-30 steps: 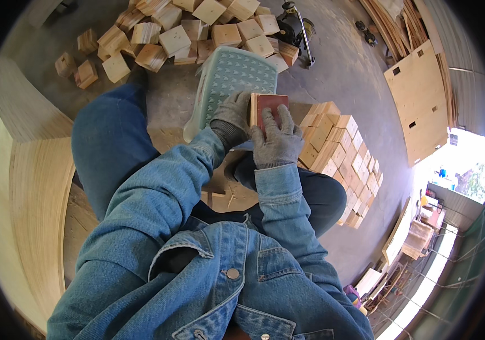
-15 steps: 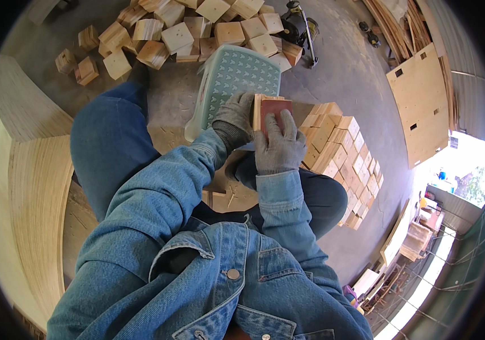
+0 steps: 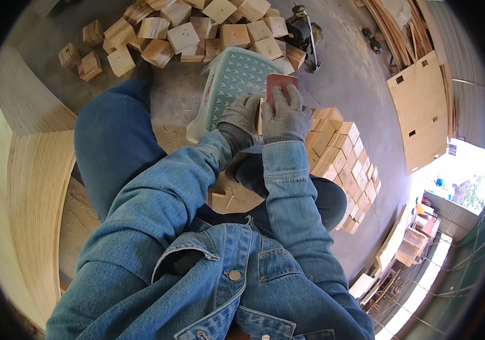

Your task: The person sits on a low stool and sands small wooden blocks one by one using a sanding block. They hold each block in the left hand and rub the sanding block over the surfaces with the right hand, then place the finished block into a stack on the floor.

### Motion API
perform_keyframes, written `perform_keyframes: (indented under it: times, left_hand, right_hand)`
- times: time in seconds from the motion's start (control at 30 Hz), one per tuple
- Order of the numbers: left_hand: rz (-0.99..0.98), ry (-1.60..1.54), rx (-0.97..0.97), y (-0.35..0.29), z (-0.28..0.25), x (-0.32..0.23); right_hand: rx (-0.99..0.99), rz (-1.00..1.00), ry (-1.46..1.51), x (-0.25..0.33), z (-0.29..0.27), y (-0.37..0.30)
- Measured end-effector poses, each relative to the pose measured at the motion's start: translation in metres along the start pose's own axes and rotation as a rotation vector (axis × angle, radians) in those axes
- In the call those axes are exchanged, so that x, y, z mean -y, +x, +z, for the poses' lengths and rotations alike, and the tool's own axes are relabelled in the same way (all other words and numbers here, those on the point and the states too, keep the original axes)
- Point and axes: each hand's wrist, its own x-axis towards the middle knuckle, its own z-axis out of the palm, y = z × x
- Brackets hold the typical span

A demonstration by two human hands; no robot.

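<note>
My gloved left hand (image 3: pixel 240 120) grips a pale wooden block (image 3: pixel 261 115) at its left side, above the near right part of a pale green plastic stool (image 3: pixel 236 73). Only a sliver of that block shows; my hands hide the rest. In my gloved right hand (image 3: pixel 285 118) is a flat reddish-brown sanding pad (image 3: pixel 275 83), with the fingers laid over its near part. The pad reaches past the far end of the block, by the stool's right edge. Whether its underside touches the wood is hidden.
Loose wooden blocks (image 3: pixel 183 37) lie heaped beyond the stool. A neat stack of blocks (image 3: pixel 341 158) stands right of my knee. A black tool with a metal bar (image 3: pixel 310 39) rests by the heap. Curved plywood (image 3: pixel 38 198) rises at left; boards (image 3: pixel 421 107) lean at right.
My right hand has slid the sanding pad away from me and slightly right along the block. My left hand keeps its grip on the block, nearly in place.
</note>
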Motion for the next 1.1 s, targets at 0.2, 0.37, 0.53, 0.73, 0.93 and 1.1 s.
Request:
perform_keyframes:
  times: [0.2, 0.37, 0.53, 0.73, 0.93, 1.1]
  left_hand:
    - [0.008, -0.053, -0.034, 0.000, -0.001, 0.008]
    - [0.009, -0.054, -0.011, -0.001, -0.008, -0.005]
    - [-0.001, -0.026, -0.025, -0.002, -0.004, 0.004]
    - [-0.011, -0.017, -0.004, -0.002, -0.003, 0.008]
    - [-0.061, -0.011, 0.065, 0.000, -0.010, -0.010]
    - [-0.033, -0.007, 0.020, -0.004, -0.004, 0.000]
  right_hand:
    - [-0.036, -0.041, 0.053, -0.005, -0.013, -0.057]
    - [-0.100, -0.039, 0.103, -0.014, -0.012, -0.100]
    - [-0.109, -0.055, 0.133, -0.013, -0.012, -0.096]
    - [-0.111, -0.074, 0.121, -0.007, -0.009, -0.057]
    - [-0.020, 0.013, 0.118, -0.002, -0.009, 0.007]
    - [-0.235, 0.007, 0.396, -0.042, 0.017, -0.007]
